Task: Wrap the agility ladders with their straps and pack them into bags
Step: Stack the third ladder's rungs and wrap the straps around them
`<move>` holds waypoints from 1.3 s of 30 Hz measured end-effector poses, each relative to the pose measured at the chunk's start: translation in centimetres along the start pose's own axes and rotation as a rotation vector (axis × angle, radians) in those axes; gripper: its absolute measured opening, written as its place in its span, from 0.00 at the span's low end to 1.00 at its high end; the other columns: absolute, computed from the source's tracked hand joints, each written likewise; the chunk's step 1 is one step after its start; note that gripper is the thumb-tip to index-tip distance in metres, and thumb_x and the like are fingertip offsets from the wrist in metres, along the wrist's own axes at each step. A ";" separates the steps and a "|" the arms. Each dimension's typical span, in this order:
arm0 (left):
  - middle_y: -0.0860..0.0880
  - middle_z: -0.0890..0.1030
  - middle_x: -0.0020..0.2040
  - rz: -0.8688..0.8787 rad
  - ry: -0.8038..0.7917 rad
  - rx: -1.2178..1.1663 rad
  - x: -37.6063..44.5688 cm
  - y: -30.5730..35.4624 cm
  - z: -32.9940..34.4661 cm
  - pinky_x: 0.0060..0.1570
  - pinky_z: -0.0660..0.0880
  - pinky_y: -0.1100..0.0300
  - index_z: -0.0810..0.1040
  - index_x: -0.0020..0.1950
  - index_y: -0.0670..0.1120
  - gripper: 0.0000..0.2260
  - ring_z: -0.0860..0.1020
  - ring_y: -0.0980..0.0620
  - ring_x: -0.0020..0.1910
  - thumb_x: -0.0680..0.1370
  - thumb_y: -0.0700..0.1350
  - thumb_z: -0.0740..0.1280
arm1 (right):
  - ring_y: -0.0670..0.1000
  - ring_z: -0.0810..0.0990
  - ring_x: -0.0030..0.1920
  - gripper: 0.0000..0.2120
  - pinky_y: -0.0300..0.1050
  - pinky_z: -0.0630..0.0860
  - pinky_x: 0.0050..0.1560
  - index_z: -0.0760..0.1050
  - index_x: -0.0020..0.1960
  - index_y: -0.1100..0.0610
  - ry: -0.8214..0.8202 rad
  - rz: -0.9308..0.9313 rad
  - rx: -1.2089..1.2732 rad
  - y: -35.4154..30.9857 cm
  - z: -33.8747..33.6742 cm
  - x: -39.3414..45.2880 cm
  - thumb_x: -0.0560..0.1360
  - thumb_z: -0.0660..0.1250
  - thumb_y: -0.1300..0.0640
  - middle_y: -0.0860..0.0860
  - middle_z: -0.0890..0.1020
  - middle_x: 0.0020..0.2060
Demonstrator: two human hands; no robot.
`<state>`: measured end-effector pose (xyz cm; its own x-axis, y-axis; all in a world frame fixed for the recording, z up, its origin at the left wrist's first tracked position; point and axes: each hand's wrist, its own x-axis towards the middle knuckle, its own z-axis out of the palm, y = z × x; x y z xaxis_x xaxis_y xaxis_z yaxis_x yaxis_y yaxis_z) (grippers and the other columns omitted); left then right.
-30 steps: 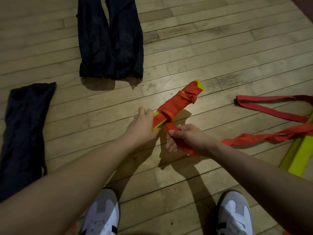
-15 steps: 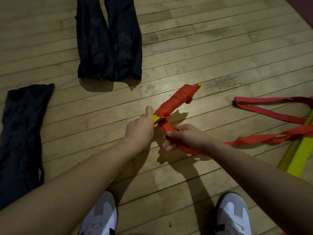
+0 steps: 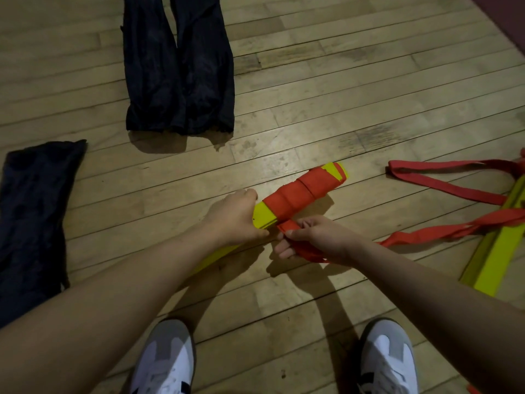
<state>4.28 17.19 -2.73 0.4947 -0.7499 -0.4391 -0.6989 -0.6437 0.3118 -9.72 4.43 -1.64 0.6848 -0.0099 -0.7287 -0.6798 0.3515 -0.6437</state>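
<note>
A bundle of yellow ladder rungs [image 3: 264, 213] lies slanted above the wooden floor, its far half wound in red strap [image 3: 295, 194]. My left hand [image 3: 233, 217] grips the bare yellow part near the middle. My right hand [image 3: 312, 237] pinches the loose red strap [image 3: 426, 234] just below the wound part; the strap trails right across the floor. Two dark bags [image 3: 179, 66] lie side by side ahead, and another dark bag [image 3: 31, 223] lies at the left.
A second yellow rung bundle [image 3: 500, 251] with a looped red strap [image 3: 443, 186] lies on the floor at the right edge. My two white shoes [image 3: 167, 362] stand at the bottom. A dark mat edge [image 3: 505, 18] shows top right.
The bundle has turned, showing its flat yellow face and more of its length. The wrap looks neater and wider. My right hand stays on the strap beneath it.
</note>
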 end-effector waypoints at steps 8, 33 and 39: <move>0.47 0.73 0.48 0.008 0.175 -0.162 0.1 0.0 0.2 0.47 0.75 0.52 0.74 0.51 0.45 0.15 0.74 0.46 0.50 0.69 0.49 0.72 | 0.53 0.84 0.39 0.07 0.44 0.80 0.47 0.73 0.53 0.66 0.001 -0.026 -0.039 -1.1 0.0 0.5 0.81 0.58 0.65 0.61 0.83 0.42; 0.47 0.71 0.55 -0.003 0.124 0.055 -1.4 -0.3 -0.9 0.46 0.72 0.57 0.70 0.61 0.45 0.24 0.73 0.47 0.55 0.71 0.57 0.70 | 0.47 0.75 0.29 0.08 0.37 0.72 0.30 0.75 0.45 0.60 0.150 -0.190 -0.272 -1.1 0.8 1.9 0.81 0.61 0.61 0.52 0.80 0.31; 0.46 0.77 0.48 -0.120 0.104 -0.275 -1.6 0.3 -1.0 0.46 0.78 0.51 0.68 0.62 0.47 0.21 0.78 0.46 0.46 0.72 0.43 0.71 | 0.50 0.78 0.33 0.05 0.38 0.75 0.32 0.74 0.49 0.61 0.113 -0.158 -0.218 -2.0 1.6 2.4 0.81 0.60 0.62 0.56 0.81 0.36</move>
<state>3.83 18.07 -1.09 0.6255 -0.6684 -0.4024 -0.4737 -0.7352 0.4849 -6.25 5.15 -1.74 0.7614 -0.1568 -0.6291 -0.6159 0.1280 -0.7773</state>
